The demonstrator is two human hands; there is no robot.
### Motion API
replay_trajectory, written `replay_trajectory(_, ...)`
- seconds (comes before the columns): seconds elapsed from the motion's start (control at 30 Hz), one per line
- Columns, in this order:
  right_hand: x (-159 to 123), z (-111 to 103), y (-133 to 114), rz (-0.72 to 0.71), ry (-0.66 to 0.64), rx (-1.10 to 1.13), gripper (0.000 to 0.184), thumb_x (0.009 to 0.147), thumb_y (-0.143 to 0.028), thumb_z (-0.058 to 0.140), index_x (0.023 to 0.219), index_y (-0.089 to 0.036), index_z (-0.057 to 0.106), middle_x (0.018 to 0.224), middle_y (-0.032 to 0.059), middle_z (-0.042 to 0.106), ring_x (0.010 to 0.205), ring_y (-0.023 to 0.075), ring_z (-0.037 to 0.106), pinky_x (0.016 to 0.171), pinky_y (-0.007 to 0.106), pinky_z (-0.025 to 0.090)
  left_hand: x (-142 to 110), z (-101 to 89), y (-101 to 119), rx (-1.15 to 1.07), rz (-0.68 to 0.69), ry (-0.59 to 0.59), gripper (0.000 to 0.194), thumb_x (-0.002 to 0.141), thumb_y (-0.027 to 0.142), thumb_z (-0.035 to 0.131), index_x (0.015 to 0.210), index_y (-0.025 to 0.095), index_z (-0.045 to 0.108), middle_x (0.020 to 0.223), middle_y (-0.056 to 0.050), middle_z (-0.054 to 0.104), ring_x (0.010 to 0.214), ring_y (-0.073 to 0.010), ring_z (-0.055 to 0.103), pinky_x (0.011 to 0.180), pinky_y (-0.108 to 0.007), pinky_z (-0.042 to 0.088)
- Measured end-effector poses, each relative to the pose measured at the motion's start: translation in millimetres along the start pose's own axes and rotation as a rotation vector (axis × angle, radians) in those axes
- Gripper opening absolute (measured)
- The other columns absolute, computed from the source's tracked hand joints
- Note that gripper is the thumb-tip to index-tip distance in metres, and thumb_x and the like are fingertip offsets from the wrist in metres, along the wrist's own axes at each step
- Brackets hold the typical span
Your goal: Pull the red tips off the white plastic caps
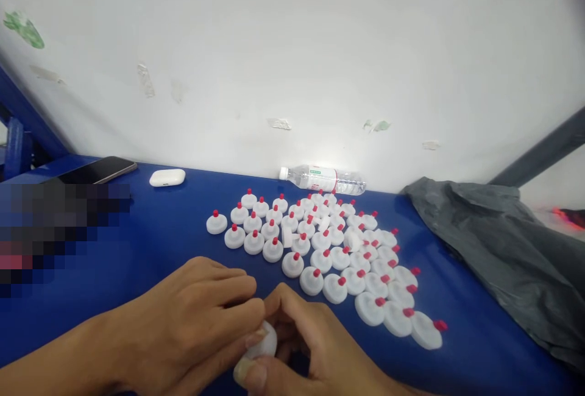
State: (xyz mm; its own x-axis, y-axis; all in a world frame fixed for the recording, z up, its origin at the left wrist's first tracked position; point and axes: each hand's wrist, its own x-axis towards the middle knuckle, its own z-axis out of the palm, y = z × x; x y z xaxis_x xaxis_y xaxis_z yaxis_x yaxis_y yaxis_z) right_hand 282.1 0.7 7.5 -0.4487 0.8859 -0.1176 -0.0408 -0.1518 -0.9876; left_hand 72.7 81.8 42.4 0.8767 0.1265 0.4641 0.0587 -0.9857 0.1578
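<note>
Both my hands meet at the bottom middle of the view, over a blue table (173,231). My left hand (201,317) and my right hand (301,347) are closed together around one small white cap (265,342), mostly hidden by the fingers. Just beyond them, several white caps with red tips (320,250) stand in rows on the table, stretching from the middle toward the right front.
A clear plastic water bottle (322,179) lies on its side against the white wall. A white earbud case (167,177) and a dark phone (98,170) lie at the back left. A grey plastic bag (498,250) is crumpled on the right.
</note>
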Motion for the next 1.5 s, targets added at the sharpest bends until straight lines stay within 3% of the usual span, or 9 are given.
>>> replay_trajectory(0.13, -1.2, -2.8, -3.5, 0.042, -0.01, -0.013, 0.049, 0.078, -0.051, 0.096, 0.091, -0.021, 0.06, 0.076, -0.0048, 0.061, 0.066, 0.01, 0.053, 0.061, 0.023, 0.038, -3.8, 2.4, 7.9, -0.222, -0.16, -0.1, 0.041, 0.114, 0.026, 0.028, 0.082, 0.025, 0.054, 0.066, 0.003, 0.063, 0.051, -0.0132, 0.056, 0.055, -0.028, 0.045)
replay_trajectory(0.3, 0.5, -0.4, -6.7, 0.107, 0.063, 0.037, 0.054, 0.064, -0.042, 0.105, 0.085, -0.022, 0.059, 0.073, -0.007, 0.055, 0.066, 0.0089, 0.044, 0.057, 0.021, 0.031, 3.7, 6.9, 11.0, -0.487, -0.442, -0.109, 0.059, 0.117, 0.052, 0.03, 0.078, 0.024, 0.064, 0.064, 0.004, 0.062, 0.054, -0.0107, 0.055, 0.055, -0.02, 0.045)
replay_trajectory(0.5, 0.2, 7.3, -6.2, 0.158, 0.113, 0.05, 0.061, 0.057, -0.043, 0.107, 0.077, -0.022, 0.053, 0.064, -0.0092, 0.049, 0.057, 0.0068, 0.039, 0.053, 0.022, 0.025, 5.5, 8.6, 11.5, -0.531, -0.437, -0.132, 0.064, 0.116, 0.056, 0.024, 0.08, 0.024, 0.066, 0.068, 0.004, 0.066, 0.06, -0.0113, 0.061, 0.066, -0.019, 0.052)
replay_trajectory(0.67, -2.6, 3.5, -6.3, 0.068, 0.076, 0.149, 0.049, 0.075, -0.044, 0.098, 0.086, -0.022, 0.056, 0.072, -0.0058, 0.059, 0.061, 0.0078, 0.046, 0.058, 0.023, 0.033, -2.7, 8.0, 13.3, -0.387, -0.443, -0.092, 0.058, 0.117, 0.053, 0.027, 0.08, 0.024, 0.061, 0.07, 0.003, 0.066, 0.06, -0.0123, 0.058, 0.069, -0.023, 0.051)
replay_trajectory(0.8, -2.9, 0.5, -10.7, 0.112, 0.036, 0.213, 0.048, 0.079, -0.047, 0.095, 0.09, -0.022, 0.056, 0.075, -0.0042, 0.064, 0.062, 0.008, 0.053, 0.059, 0.023, 0.037, 0.7, 12.0, 16.8, -0.612, -0.54, -0.049, 0.062, 0.113, 0.065, 0.03, 0.078, 0.025, 0.062, 0.072, 0.003, 0.065, 0.069, -0.0131, 0.061, 0.07, -0.024, 0.049)
replay_trajectory(1.0, -5.2, -1.6, -0.3, 0.057, 0.112, 0.089, 0.051, 0.072, -0.036, 0.098, 0.085, -0.024, 0.05, 0.069, -0.0083, 0.058, 0.058, 0.0066, 0.044, 0.054, 0.022, 0.03, -1.3, 17.2, -8.7, -1.223, -0.787, -0.026, 0.063, 0.109, 0.061, 0.047, 0.061, 0.023, 0.033, 0.053, 0.008, 0.022, 0.046, -0.0083, 0.017, 0.041, -0.028, 0.015)
replay_trajectory(1.13, -4.7, -2.3, -0.3, 0.031, 0.118, -0.043, 0.052, 0.07, -0.044, 0.096, 0.083, -0.025, 0.05, 0.067, -0.0071, 0.058, 0.055, 0.0074, 0.044, 0.051, 0.023, 0.03, -9.7, 14.0, -30.9, -1.035, -0.767, 0.134, 0.064, 0.108, 0.057, 0.051, 0.06, 0.023, 0.025, 0.055, 0.008, 0.023, 0.048, -0.0087, 0.019, 0.044, -0.029, 0.017)
replay_trajectory(1.33, 0.7, -3.2, -2.2, -0.066, -0.013, -0.107, 0.039, 0.08, -0.044, 0.088, 0.096, -0.023, 0.059, 0.078, -0.0032, 0.065, 0.06, 0.0093, 0.053, 0.055, 0.021, 0.041, -12.4, 17.4, -14.3, -0.178, -0.398, -0.191, 0.031, 0.103, 0.023, 0.043, 0.072, 0.023, 0.045, 0.063, 0.005, 0.052, 0.053, -0.0131, 0.042, 0.058, -0.038, 0.026)
replay_trajectory(1.5, -2.5, -1.4, 2.8, -0.077, 0.036, -0.163, 0.033, 0.082, -0.042, 0.088, 0.094, -0.022, 0.064, 0.092, 0.0016, 0.076, 0.062, 0.0096, 0.06, 0.056, 0.02, 0.044, -10.7, 12.4, -14.4, 0.109, -0.362, -0.287, 0.02, 0.095, 0.019, 0.043, 0.077, 0.025, 0.052, 0.07, 0.001, 0.065, 0.059, -0.0186, 0.061, 0.058, -0.041, 0.029)
